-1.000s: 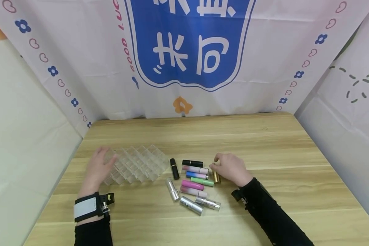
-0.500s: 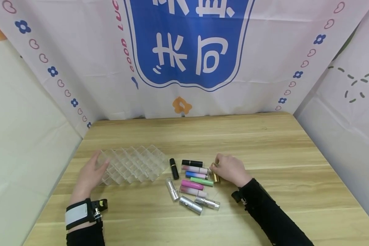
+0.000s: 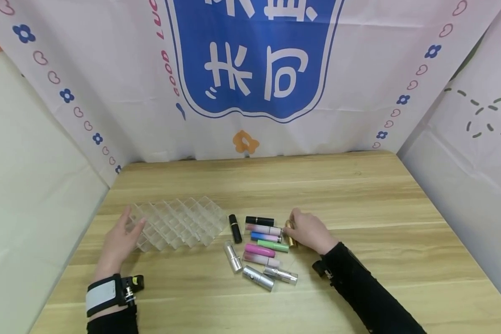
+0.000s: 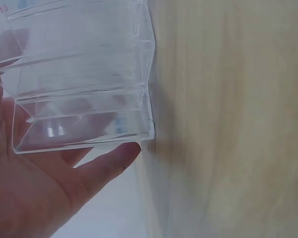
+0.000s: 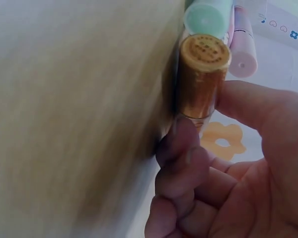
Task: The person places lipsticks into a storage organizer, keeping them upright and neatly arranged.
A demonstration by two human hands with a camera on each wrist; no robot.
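A clear acrylic lipstick organizer [image 3: 179, 222] with diamond-shaped compartments stands on the left of the table. My left hand [image 3: 117, 241] is at its left end, thumb and fingers spread around the corner; in the left wrist view the thumb [image 4: 111, 161] lies along the organizer's edge. On the right, my right hand [image 3: 311, 230] pinches a gold lipstick tube [image 5: 203, 82] between thumb and fingers, low over the table. Left of it lie a green tube [image 3: 272, 246], a blue-and-pink tube [image 3: 266, 237] and a magenta tube [image 3: 260, 250].
Black lipsticks [image 3: 235, 228] lie between the organizer and the row of tubes. Silver tubes [image 3: 258, 278] are scattered at the near side. A printed cloth [image 3: 250, 130] hangs behind the wooden table [image 3: 338, 181], with cloth sides left and right.
My left hand has moved left and a little nearer along the organizer's left end. The right hand stays in about the same place with the gold lipstick tube.
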